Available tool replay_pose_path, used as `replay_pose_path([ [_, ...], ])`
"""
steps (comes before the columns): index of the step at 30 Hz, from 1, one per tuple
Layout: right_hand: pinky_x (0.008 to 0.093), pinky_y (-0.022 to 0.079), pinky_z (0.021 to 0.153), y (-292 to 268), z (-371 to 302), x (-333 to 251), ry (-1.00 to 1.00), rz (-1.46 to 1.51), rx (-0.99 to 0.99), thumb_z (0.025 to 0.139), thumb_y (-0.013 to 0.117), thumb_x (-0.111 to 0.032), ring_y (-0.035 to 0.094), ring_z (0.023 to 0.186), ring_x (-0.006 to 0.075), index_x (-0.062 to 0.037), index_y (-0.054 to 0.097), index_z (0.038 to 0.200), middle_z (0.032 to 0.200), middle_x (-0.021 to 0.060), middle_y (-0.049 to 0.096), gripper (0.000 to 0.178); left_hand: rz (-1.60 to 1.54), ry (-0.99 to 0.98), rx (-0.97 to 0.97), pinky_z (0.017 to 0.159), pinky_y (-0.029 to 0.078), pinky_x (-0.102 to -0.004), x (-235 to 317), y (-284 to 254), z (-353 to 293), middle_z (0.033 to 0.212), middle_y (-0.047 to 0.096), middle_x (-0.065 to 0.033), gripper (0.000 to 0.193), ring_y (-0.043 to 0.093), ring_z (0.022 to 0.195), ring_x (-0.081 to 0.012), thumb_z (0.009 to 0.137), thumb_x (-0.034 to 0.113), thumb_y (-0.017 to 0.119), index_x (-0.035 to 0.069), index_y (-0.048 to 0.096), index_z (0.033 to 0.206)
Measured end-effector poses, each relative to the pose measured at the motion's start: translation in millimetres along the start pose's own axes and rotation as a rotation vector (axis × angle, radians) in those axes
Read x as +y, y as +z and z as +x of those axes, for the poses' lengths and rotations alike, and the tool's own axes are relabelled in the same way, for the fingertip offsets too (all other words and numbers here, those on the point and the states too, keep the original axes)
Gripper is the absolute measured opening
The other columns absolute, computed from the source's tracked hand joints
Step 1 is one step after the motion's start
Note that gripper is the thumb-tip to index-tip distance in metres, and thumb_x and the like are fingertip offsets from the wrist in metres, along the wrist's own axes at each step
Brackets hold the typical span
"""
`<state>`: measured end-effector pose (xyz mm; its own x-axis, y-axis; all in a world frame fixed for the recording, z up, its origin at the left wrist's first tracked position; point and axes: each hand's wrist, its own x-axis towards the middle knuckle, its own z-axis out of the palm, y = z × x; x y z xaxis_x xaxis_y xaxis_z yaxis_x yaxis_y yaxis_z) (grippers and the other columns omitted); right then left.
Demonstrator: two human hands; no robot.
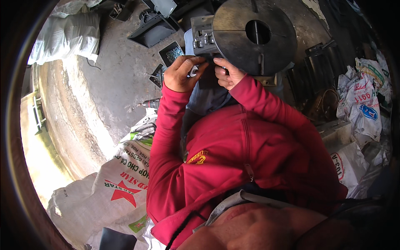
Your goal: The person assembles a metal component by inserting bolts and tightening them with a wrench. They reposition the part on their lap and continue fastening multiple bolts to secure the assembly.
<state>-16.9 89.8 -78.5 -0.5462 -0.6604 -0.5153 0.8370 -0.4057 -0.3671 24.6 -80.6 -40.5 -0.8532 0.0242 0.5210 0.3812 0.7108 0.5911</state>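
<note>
Held a small silvery metal piece (pixel 193 71) in the left fingers (pixel 186 63); could not tell the grip of the right fingers (pixel 223 76), just beside the slotted black disc (pixel 235 43). Was hemmed in by 2 bins of fasteners (pixel 172 54), a drill (pixel 151 103) and sacks (pixel 125 183), over grey concrete floor (pixel 116 68).

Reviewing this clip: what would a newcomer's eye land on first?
Probably the big black slotted disc at the top, right of centre, and the bright red jacket filling the middle. Next, near the disc's lower-left edge, the left hand with a silvery metal piece, and the right hand beside it.
</note>
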Motion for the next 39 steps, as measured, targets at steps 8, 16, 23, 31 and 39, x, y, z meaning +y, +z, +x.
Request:
replay_pose_path([
  [8, 0.0162, 0.018, 0.033, -17, 9, 11, -0.054, 0.027, -0.073, 0.091, 0.057, -0.027, 0.029, 0.039, 0.0005, -0.0167, 0.049, 0.085, 0.06, -0.0056, 0.042, 0.014, 0.199, -0.126, 0.116, 0.056, 0.049, -0.0298, 15, 14, 0, 0.073, 0.062, -0.0051, 0.022, 0.061, 0.061, -0.0201, 0.064, 0.005, 0.077, 0.007, 0.061, 0.08],
  [16, 0.0166, 0.02, 0.032, -37, 17, 19, -0.114, 0.057, -0.208, 0.092, 0.05, -0.025, 0.03, 0.042, 0.0011, -0.0149, 0.05, 0.088, 0.063, -0.0041, 0.043, 0.011, 0.213, -0.049, 0.138, 0.06, 0.049, -0.0304, 15, 21, -9, 0.084, 0.063, -0.0069, 0.029, 0.062, 0.07, -0.0217, 0.064, 0.003, 0.077, 0.008, 0.066, 0.091],
  [23, 0.0211, 0.02, 0.034, -33, 17, 19, -0.067, 0.063, -0.143, 0.09, 0.057, -0.03, 0.031, 0.04, 0.005, -0.0147, 0.045, 0.073, 0.058, -0.0038, 0.04, 0.025, 0.255, -0.004, 0.25, 0.063, 0.048, -0.0317, 12, 30, -12, 0.081, 0.063, -0.007, 0.027, 0.061, 0.072, -0.0229, 0.064, 0.001, 0.076, 0.006, 0.066, 0.089],
  [31, 0.0176, 0.019, 0.035, -29, 9, 16, -0.145, 0.041, -0.245, 0.09, 0.052, -0.02, 0.032, 0.042, 0.0013, -0.0124, 0.055, 0.089, 0.061, -0.007, 0.042, 0.008, 0.258, 0.117, 0.175, 0.065, 0.049, -0.032, 11, 23, -5, 0.082, 0.063, -0.0072, 0.029, 0.06, 0.073, -0.0232, 0.063, -0.001, 0.075, 0.006, 0.066, 0.09],
  [39, 0.0174, 0.019, 0.035, -37, 15, 20, -0.146, 0.048, -0.287, 0.091, 0.051, -0.018, 0.031, 0.042, 0.0015, -0.0136, 0.055, 0.088, 0.061, -0.0073, 0.041, 0.006, 0.237, -0.136, 0.215, 0.06, 0.049, -0.0299, 13, 30, -18, 0.081, 0.063, -0.0076, 0.025, 0.061, 0.068, -0.0219, 0.066, 0.003, 0.077, 0.005, 0.064, 0.088],
])
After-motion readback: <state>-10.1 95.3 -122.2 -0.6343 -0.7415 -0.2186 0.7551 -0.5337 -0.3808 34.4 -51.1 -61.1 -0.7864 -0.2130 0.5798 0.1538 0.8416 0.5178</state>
